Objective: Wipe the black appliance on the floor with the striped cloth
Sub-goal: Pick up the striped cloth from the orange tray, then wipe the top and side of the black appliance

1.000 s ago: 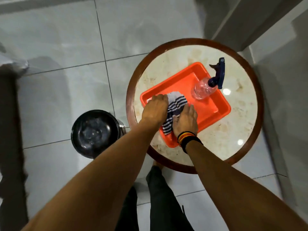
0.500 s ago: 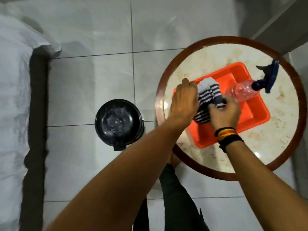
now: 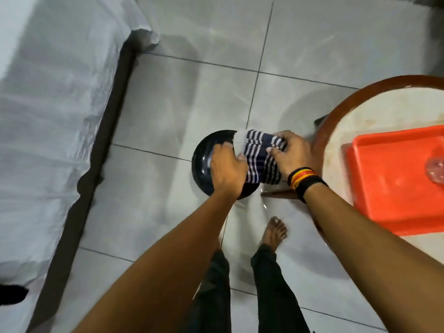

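The striped cloth [image 3: 260, 156], navy and white, is bunched between both my hands in the air over the floor. My left hand [image 3: 228, 168] grips its left side. My right hand [image 3: 292, 153], with black, red and yellow bands at the wrist, grips its right side. Directly under them stands the round black appliance [image 3: 203, 159] on the grey tiles; my hands and the cloth hide most of its right half. Whether the cloth touches the appliance I cannot tell.
A round stone-topped table with a brown rim [image 3: 336, 116] stands at the right, carrying an orange tray [image 3: 389, 179] with a clear spray bottle [image 3: 436, 170] at the frame edge. A white-sheeted bed [image 3: 48, 104] fills the left. My bare foot [image 3: 275, 233] is below the appliance.
Both hands lifted the striped cloth out of the orange tray and carried it left, off the table, to above the black appliance. The view swung left with them.
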Motion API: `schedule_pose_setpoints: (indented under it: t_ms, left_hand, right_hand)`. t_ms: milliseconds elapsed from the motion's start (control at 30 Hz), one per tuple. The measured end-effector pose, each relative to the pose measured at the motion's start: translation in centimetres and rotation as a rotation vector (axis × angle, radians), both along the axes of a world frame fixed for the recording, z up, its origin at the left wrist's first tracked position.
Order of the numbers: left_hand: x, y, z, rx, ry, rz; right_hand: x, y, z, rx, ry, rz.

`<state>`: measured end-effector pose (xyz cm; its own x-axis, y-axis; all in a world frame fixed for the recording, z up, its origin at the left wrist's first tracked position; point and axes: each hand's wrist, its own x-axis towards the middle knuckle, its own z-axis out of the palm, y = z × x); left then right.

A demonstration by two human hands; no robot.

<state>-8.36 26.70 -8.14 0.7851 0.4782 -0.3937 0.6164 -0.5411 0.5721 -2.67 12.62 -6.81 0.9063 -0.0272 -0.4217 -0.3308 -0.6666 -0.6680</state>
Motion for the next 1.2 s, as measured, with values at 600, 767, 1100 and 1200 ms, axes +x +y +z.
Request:
schedule_pose_setpoints:
  t_ms: [600, 767, 1100, 1200]
  left_hand:
    - [-7.6, 1.0, -24.0, -0.215, 0.438, 0.242]
    - [-7.5, 1.3, -24.5, -0.138, 0.451, 0.188]
    - [-6.9, 1.5, -23.8, -0.142, 0.538, 0.191]
    - [-7.0, 1.5, -23.6, -0.168, 0.545, 0.191]
  right_hand:
    - [-6.4, 10.1, -26.4, -0.532, -0.082, 0.399]
    - [-5.8, 11.1, -27.1, -0.592, -0.148, 0.354]
    - [0.7, 14.1, -27.4, -0.551, -0.372, 1.058]
    - [-0.9, 8.2, -27.4, -0.46, -0.472, 1.356]
